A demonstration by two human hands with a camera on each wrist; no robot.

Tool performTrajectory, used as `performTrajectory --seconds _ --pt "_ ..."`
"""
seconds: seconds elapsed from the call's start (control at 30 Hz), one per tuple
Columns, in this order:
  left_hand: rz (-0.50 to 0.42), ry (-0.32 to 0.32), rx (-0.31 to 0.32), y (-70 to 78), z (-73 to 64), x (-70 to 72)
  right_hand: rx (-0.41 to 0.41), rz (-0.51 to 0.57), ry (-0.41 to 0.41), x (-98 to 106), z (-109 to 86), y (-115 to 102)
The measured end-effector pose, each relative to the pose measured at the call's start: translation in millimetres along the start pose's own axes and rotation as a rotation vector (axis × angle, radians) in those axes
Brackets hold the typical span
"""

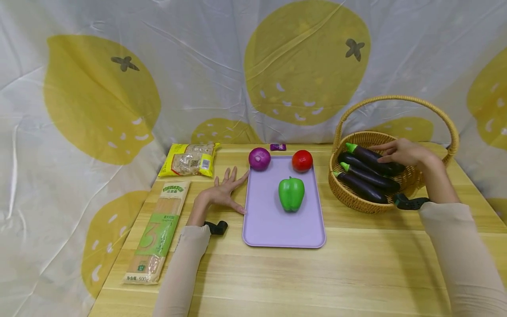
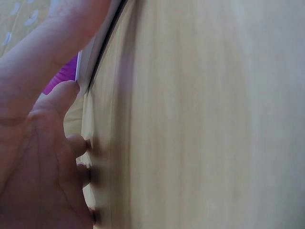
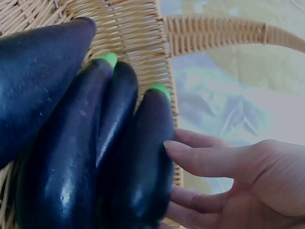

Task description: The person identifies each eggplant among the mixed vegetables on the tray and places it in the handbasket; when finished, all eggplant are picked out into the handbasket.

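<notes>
My right hand (image 1: 409, 153) reaches over the wicker basket (image 1: 348, 207), its fingers fairly straight. In the right wrist view, thumb and fingers touch the side of the nearest eggplant (image 3: 140, 157), without wrapping round it. Several dark eggplants with green tips lie in the basket; the topmost eggplant (image 1: 370, 158) is under this hand. My left hand (image 1: 219, 193) is spread beside the lilac tray (image 1: 261, 229), with thumb and a fingertip at its left edge. On that tray lies a green bell pepper (image 1: 291, 194). A tomato (image 1: 302, 161) and a purple onion (image 1: 259, 159) sit at its far corners.
A noodle packet (image 1: 158, 229) lies left of my left arm, with a yellow bag (image 1: 189, 160) beyond it. Behind the tray is a small purple packet (image 1: 278, 147). The basket's tall handle (image 1: 396, 97) arches over it. A lemon-print cloth (image 1: 198, 66) hangs behind the table.
</notes>
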State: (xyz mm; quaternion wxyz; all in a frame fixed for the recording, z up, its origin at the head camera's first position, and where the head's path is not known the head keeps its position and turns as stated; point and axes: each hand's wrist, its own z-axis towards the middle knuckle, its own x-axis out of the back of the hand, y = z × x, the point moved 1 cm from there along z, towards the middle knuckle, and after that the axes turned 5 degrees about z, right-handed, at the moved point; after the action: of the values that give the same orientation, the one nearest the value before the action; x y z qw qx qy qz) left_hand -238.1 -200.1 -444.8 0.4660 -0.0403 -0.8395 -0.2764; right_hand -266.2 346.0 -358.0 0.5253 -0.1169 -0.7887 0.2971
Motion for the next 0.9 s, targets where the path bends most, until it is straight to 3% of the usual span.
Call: performTrajectory --seconds 0.9 --pt "-0.005 -0.002 0.000 -2.1 0.7 -0.9 -0.038 0.028 0.037 -1.4 9.9 5.8"
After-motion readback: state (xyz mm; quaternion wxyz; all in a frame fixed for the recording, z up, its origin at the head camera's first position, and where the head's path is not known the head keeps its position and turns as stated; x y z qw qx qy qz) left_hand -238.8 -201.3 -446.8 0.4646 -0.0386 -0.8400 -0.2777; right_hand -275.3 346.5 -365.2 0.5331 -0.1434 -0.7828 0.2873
